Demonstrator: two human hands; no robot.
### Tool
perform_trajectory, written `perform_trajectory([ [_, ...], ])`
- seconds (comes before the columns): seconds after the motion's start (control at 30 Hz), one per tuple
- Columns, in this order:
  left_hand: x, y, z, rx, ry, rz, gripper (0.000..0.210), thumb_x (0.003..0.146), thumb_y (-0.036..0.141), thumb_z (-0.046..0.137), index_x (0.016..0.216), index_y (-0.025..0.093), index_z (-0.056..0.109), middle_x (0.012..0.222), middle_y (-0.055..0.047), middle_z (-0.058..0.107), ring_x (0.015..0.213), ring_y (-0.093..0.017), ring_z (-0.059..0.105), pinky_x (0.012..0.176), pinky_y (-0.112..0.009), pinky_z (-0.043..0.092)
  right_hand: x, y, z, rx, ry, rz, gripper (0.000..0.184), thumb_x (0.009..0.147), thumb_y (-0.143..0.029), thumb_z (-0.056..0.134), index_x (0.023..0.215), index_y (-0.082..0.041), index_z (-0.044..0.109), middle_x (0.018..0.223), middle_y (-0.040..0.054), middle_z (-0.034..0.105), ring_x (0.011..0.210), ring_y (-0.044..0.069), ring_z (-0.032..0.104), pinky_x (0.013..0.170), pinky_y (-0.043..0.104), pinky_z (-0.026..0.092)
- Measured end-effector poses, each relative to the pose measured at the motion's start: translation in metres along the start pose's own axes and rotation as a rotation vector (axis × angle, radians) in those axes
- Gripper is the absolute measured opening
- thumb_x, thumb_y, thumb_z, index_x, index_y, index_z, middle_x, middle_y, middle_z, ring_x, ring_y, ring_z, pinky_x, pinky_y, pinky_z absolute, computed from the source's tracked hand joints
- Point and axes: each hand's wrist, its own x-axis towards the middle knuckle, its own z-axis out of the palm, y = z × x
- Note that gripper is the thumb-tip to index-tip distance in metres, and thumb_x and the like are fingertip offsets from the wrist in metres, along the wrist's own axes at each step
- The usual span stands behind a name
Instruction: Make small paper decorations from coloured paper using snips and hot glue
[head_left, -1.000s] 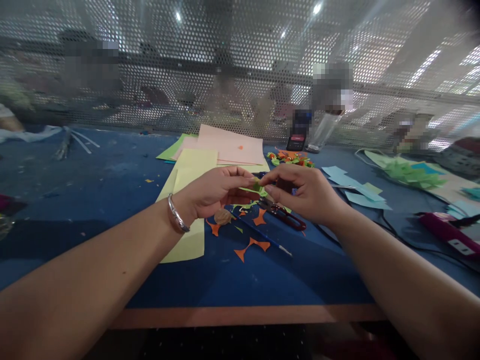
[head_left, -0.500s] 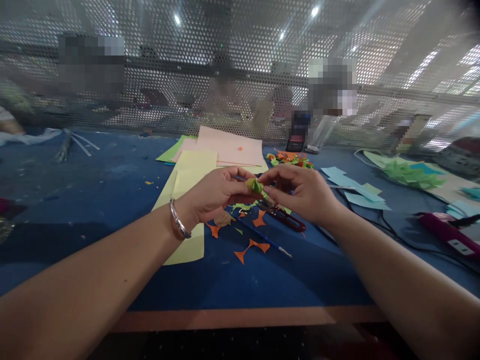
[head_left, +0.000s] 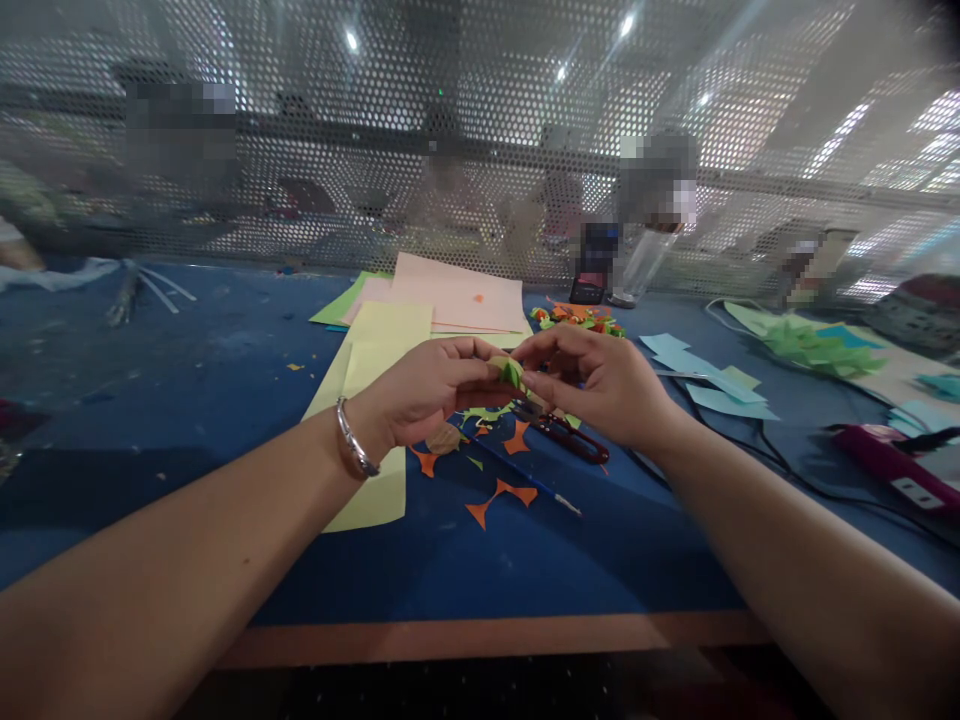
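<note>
A small folded green paper piece is between my hands above the table. My left hand, with a silver bangle at the wrist, pinches its left side between thumb and fingers. From the other side, my right hand closes thumb and fingertips on its right edge. Below them lie dark red-handled scissors, partly covered by my right hand, and a thin blue pen-like stick. Orange paper scraps and green cut-outs are scattered around these.
Yellow sheets and pink sheets lie behind and left. Toward the back is a pile of small orange and green paper pieces, near a phone. Light blue papers, black cables and a purple power strip are at the right.
The green paper piece has turned slightly between my fingertips, showing more of its folds. Both hands stay in nearly the same place.
</note>
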Motion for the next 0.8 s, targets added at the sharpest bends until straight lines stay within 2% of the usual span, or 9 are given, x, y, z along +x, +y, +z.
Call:
perform_trajectory([
  [0.3,0.0005,0.0007,-0.0023,-0.004,-0.041,0.002,0.012,0.081,0.001,0.06,0.077,0.011,0.066,0.081,-0.004,0.071,0.079,-0.013,0.071,0.095,-0.035,0.053,0.0024,-0.0067,0.0,0.156,-0.026,0.031,0.017,0.089,-0.03,0.069,0.102,-0.02,0.068,0.082,0.001,0.069,0.057,0.011,0.061,0.053,0.025,0.051],
  [0.43,0.0017,0.0002,-0.0043,-0.016,-0.081,0.01,0.009,0.081,0.003,0.062,0.078,0.01,0.067,0.083,-0.006,0.072,0.082,-0.015,0.071,0.095,-0.035,0.053,0.0032,-0.0097,-0.0005,0.143,-0.024,0.049,0.017,0.089,-0.031,0.068,0.102,-0.019,0.068,0.08,0.0009,0.069,0.054,0.011,0.061,0.05,0.025,0.05],
  [0.67,-0.0006,0.0011,-0.0023,-0.022,-0.082,0.002,0.009,0.081,0.005,0.064,0.076,0.011,0.067,0.081,-0.004,0.071,0.081,-0.015,0.071,0.096,-0.034,0.053,0.0011,-0.0018,-0.0003,0.044,-0.032,0.013,0.021,0.09,-0.032,0.067,0.106,-0.02,0.067,0.085,0.003,0.068,0.061,0.013,0.062,0.057,0.027,0.051],
  [0.8,-0.0011,0.0044,-0.002,-0.03,-0.142,-0.006,0.01,0.087,0.016,0.062,0.083,0.011,0.071,0.088,-0.007,0.073,0.086,-0.017,0.07,0.098,-0.038,0.052,0.0005,-0.0013,-0.0013,0.01,-0.012,0.003,0.019,0.09,-0.029,0.067,0.106,-0.02,0.066,0.084,0.0022,0.068,0.061,0.013,0.06,0.056,0.027,0.049],
])
